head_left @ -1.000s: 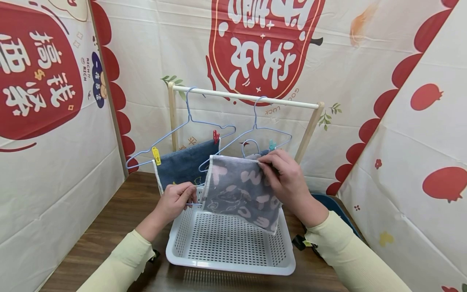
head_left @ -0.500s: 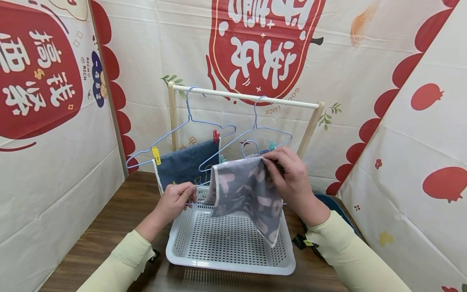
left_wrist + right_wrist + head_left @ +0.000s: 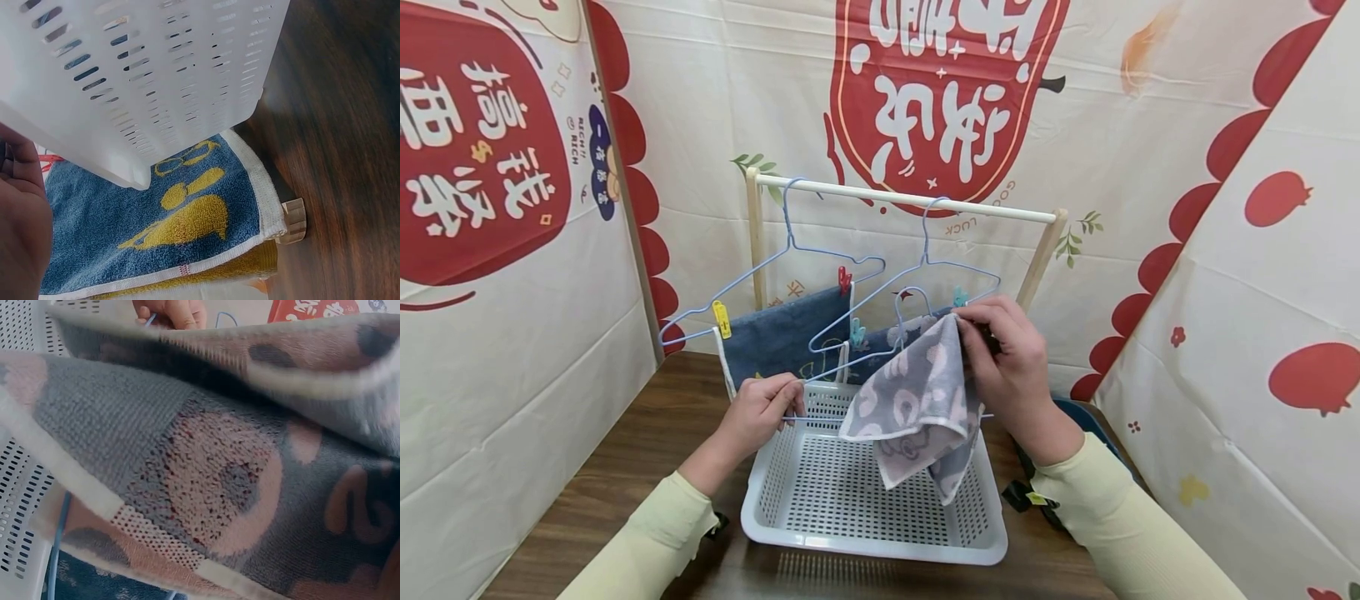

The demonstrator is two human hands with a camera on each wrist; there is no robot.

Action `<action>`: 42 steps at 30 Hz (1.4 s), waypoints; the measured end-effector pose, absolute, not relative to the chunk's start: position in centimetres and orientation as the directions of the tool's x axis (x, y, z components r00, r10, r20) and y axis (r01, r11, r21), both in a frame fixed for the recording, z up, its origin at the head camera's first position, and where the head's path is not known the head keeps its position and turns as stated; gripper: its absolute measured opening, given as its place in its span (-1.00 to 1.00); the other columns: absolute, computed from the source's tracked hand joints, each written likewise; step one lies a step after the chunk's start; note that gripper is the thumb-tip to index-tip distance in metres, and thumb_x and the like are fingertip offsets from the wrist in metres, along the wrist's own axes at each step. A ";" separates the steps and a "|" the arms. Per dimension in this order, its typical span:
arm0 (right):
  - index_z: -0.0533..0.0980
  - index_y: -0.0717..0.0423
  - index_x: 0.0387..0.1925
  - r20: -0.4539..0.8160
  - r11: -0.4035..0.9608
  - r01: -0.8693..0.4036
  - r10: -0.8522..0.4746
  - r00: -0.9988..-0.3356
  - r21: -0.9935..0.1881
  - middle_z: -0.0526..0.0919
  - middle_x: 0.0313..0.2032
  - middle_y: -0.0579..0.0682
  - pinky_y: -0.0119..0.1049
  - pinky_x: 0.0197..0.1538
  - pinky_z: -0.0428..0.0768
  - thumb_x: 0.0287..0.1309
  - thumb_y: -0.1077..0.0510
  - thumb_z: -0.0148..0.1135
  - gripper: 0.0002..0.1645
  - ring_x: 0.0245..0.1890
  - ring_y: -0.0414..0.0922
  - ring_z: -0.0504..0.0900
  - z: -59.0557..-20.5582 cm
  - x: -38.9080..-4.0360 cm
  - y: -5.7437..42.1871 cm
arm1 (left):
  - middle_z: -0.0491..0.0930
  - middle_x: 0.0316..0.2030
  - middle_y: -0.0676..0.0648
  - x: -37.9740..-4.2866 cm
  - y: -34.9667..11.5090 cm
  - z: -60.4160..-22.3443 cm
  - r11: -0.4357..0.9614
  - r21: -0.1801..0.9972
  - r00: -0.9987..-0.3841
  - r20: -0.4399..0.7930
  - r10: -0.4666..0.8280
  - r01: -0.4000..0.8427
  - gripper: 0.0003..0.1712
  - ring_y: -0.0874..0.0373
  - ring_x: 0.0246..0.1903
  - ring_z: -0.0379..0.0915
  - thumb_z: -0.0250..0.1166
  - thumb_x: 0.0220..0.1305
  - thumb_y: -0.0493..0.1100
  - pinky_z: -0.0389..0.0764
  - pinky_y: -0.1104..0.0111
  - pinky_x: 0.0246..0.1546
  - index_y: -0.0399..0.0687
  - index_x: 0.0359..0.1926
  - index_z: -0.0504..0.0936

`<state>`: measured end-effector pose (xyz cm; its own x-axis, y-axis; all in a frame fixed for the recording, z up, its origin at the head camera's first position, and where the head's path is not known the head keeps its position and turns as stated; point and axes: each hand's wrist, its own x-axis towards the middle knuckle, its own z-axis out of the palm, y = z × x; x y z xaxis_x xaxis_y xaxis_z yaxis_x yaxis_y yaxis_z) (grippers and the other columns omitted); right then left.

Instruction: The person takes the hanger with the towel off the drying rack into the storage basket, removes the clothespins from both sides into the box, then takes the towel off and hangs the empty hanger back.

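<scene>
The right hand (image 3: 1009, 354) pinches the towel (image 3: 917, 400) at its top, and the cloth hangs folded from there toward 7 o'clock, above the basket (image 3: 872, 546). The left hand (image 3: 767, 404) grips the hanger (image 3: 850, 365) at its 9 o'clock end; the lower bar runs toward 3 o'clock, partly hidden by the towel. The towel lies at 3 o'clock from the left hand, nearer the right; whether it touches the bar, I cannot tell.
</scene>
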<state>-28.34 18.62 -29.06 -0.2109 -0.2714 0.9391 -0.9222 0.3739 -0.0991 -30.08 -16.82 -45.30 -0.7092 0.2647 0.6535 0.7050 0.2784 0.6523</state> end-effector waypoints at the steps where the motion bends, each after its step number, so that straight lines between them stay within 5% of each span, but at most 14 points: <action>1: 0.74 0.34 -0.06 0.943 0.370 -0.923 -0.261 -0.207 -0.100 0.74 -0.14 0.19 -0.43 0.03 0.58 0.40 0.45 0.36 -0.85 -0.16 0.04 0.68 -29.0 -28.3 18.6 | 0.71 -0.45 0.09 -30.1 -16.8 -45.3 0.277 0.652 -0.708 0.654 0.265 0.706 -0.61 0.13 -0.58 0.54 0.15 0.70 -0.36 0.64 0.36 -0.61 0.03 -0.34 0.69; 12: 0.68 0.43 -0.11 0.970 0.327 -0.937 -0.163 -0.180 -0.120 0.69 -0.17 0.30 -0.44 -0.06 0.57 0.47 0.37 0.32 -0.87 -0.20 -0.05 0.61 -28.9 -27.9 18.7 | 0.71 -0.45 0.09 -30.4 -16.9 -45.6 0.274 0.652 -0.707 0.657 0.263 0.707 -0.61 0.14 -0.60 0.53 0.16 0.70 -0.36 0.64 0.36 -0.62 0.03 -0.34 0.69; 23: 0.59 0.51 -0.12 0.981 0.325 -0.934 -0.071 -0.179 -0.147 0.62 -0.18 0.37 -0.47 -0.06 0.60 0.64 0.10 0.27 -0.57 -0.16 -0.12 0.62 -28.9 -27.4 18.6 | 0.72 -0.45 0.07 -30.4 -16.9 -45.6 0.268 0.647 -0.700 0.663 0.264 0.714 -0.62 0.13 -0.59 0.54 0.17 0.69 -0.37 0.63 0.37 -0.61 0.00 -0.34 0.69; 42: 0.61 0.44 -0.15 0.955 0.303 -0.947 -0.233 -0.186 -0.110 0.64 -0.22 0.27 -0.44 -0.01 0.55 0.62 0.16 0.24 -0.67 -0.23 -0.04 0.56 -31.5 -27.7 19.6 | 0.73 -0.45 0.04 -30.5 -17.0 -45.4 0.261 0.645 -0.696 0.669 0.259 0.718 -0.63 0.12 -0.61 0.54 0.17 0.68 -0.38 0.63 0.39 -0.61 -0.01 -0.33 0.70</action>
